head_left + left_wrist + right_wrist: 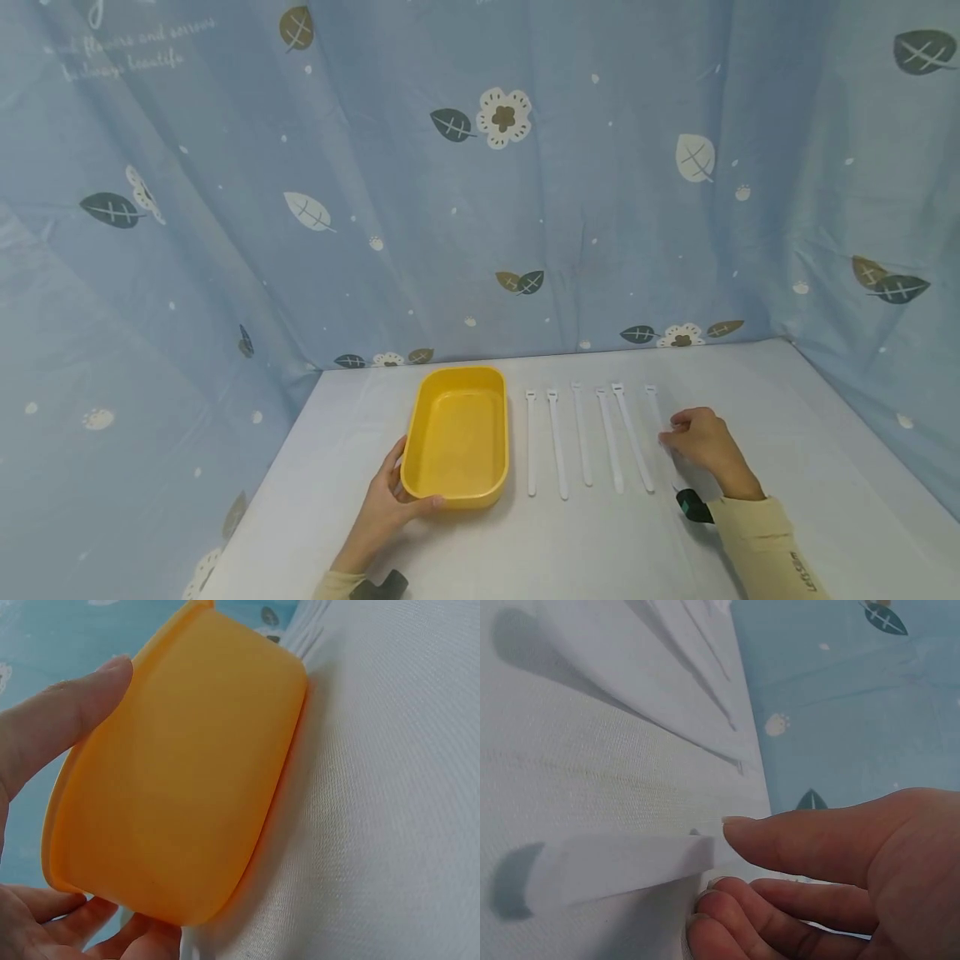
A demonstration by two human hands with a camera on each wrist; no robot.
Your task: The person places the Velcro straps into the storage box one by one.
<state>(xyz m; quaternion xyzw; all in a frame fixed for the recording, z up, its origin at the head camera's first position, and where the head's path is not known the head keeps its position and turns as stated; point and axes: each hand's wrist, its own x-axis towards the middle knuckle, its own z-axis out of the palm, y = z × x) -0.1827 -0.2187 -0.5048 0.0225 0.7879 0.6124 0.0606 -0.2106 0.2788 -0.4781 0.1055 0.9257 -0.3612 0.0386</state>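
At a corner of the yellow plastic basin (454,502), my left hand (387,498) holds on, thumb at the near rim and fingers along the left side. The left wrist view shows the fingertips low against the basin's wall. Right of the basin lies a row of several white strap-like cable ties (557,442) with slotted heads toward the back. My right hand (705,442) is beside the rightmost cable tie (622,870), thumb and fingers parted around its far part in the right wrist view. That tie's near end casts a shadow on the cloth.
A white cloth covers the table (585,550). Behind it and along both sides hangs a blue curtain (405,192) with leaf and flower prints. A dark device (693,506) is worn at the right wrist, another (381,587) at the left.
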